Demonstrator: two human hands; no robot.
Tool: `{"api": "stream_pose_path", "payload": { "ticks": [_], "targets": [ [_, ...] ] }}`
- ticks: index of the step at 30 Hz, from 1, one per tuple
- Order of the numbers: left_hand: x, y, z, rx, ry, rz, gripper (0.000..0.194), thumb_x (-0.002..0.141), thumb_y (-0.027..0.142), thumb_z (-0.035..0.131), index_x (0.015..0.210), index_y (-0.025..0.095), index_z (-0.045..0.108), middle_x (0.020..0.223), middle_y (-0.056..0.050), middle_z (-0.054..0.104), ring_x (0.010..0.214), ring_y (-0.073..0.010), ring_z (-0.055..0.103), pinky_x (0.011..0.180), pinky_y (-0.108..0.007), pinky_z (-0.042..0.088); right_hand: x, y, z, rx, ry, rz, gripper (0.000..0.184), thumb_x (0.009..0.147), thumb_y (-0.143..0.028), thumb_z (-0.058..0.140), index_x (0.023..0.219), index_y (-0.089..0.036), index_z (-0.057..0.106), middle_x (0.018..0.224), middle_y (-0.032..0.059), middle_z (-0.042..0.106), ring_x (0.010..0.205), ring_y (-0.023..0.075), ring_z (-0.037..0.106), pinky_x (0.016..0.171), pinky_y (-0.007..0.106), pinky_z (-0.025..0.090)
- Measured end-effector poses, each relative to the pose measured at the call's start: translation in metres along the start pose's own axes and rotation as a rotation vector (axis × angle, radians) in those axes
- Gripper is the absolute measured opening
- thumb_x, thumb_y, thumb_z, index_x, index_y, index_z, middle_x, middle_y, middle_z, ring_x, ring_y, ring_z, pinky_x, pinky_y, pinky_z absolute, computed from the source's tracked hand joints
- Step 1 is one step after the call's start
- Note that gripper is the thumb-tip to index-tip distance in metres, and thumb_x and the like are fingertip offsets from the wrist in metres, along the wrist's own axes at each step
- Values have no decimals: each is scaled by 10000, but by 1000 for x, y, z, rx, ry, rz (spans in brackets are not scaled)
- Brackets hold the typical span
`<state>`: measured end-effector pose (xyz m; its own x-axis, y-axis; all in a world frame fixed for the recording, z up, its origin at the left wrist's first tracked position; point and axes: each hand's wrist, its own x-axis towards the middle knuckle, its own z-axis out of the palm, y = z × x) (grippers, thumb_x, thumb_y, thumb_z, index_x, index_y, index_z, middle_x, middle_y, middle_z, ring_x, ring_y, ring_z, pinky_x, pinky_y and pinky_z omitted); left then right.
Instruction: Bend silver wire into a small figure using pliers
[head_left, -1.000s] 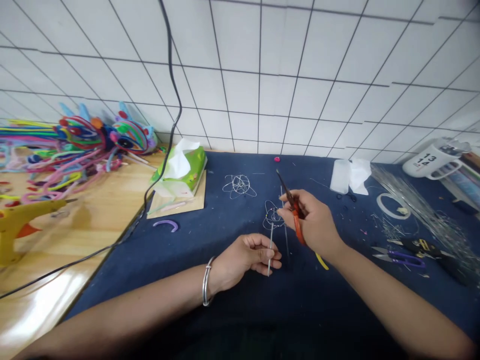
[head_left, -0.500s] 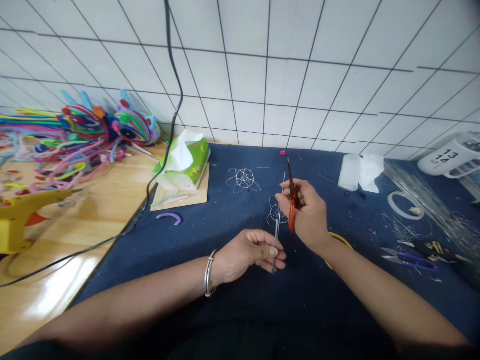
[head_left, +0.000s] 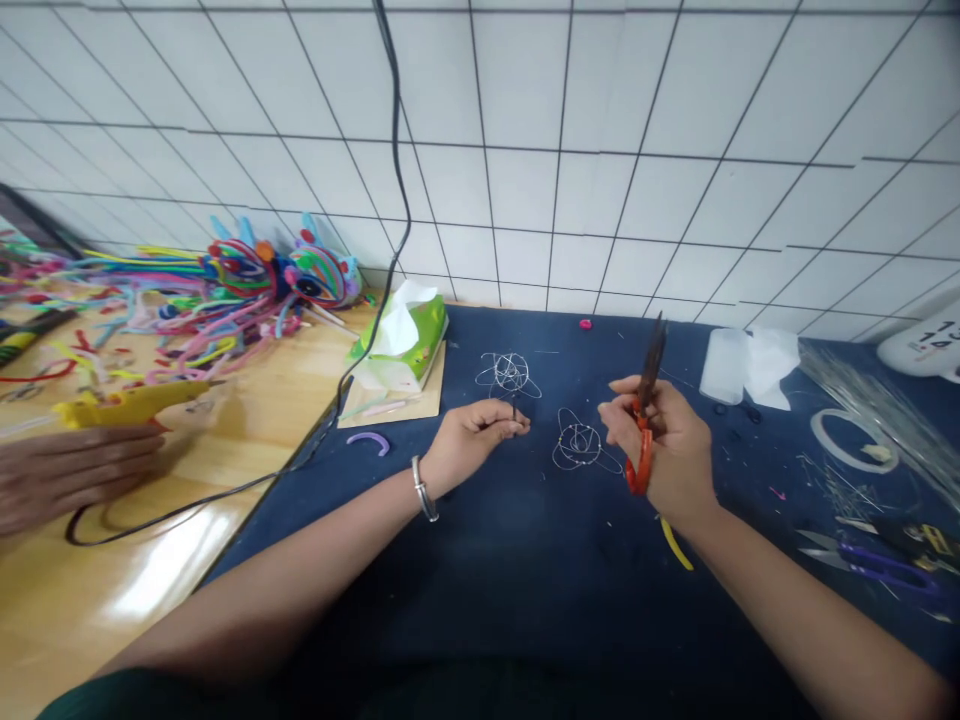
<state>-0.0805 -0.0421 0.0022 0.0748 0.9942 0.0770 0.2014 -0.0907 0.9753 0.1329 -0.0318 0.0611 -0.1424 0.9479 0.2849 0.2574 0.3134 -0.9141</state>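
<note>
My left hand (head_left: 476, 440) is closed in a pinch above the dark blue mat (head_left: 465, 600). A short dark end of the thin wires (head_left: 514, 405) pokes up past its fingertips; the rest is hidden by the fingers. My right hand (head_left: 671, 445) holds red-handled scissors (head_left: 640, 455), their dark blades pointing up and away from me. Its thumb and forefinger are close together, and I cannot tell whether a wire is between them. Between my hands lies a looped wire ornament (head_left: 581, 442) with tiny beads. A second wire ornament (head_left: 511, 372) lies just beyond my left hand.
At left, another person's hand (head_left: 82, 470) is at a yellow glue gun (head_left: 127, 403), whose black cord (head_left: 300, 465) crosses the mat's edge. A tissue pack (head_left: 409, 335) stands behind. On the right are loose wires (head_left: 877, 405), a clear ring (head_left: 847, 440) and purple-handled snips (head_left: 885, 568).
My hands have moved apart, the left one away to the left with the wires, the right one right with the scissors. Another person's hand has appeared at the glue gun. The view has shifted left.
</note>
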Motion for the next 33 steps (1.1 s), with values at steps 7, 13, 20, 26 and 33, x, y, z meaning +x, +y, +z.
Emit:
{"api": "stream_pose_path", "payload": {
  "ticks": [7,13,20,26,33],
  "targets": [
    [4,-13,0,132,-46,76,132,803,242,524,715,154,568,860,-52,649,878,-156,597,819,-291,435,-14,12,-3,-11,-85,45,234,723,-305,603,937,-229,548,726,-23,534,622,87,507,611,241,453],
    [1,-12,2,129,-30,67,142,817,234,496,697,162,519,831,-46,651,876,-158,600,798,-288,436,-20,11,-12,-50,-105,56,243,724,-312,599,948,-232,548,730,-16,540,643,102,522,627,254,455],
    [-3,4,3,131,-65,40,149,799,232,520,679,152,558,804,-41,644,766,-136,600,714,-252,443,-31,16,-38,-199,-305,236,335,723,-367,594,1026,-253,510,803,3,564,680,131,541,627,274,447],
    [-34,41,21,-335,-391,-271,133,762,251,591,804,129,558,750,-53,642,639,-145,631,556,-234,466,-58,20,-60,-113,-546,417,346,804,-448,466,1059,-215,475,758,12,526,618,111,502,558,244,419],
    [-55,47,39,-452,-626,-504,137,723,222,635,795,117,584,713,-40,639,623,-133,637,533,-199,467,-79,-2,-67,-55,-755,423,323,831,-420,444,1065,-197,442,699,-19,452,582,78,392,564,224,371]
  ]
}}
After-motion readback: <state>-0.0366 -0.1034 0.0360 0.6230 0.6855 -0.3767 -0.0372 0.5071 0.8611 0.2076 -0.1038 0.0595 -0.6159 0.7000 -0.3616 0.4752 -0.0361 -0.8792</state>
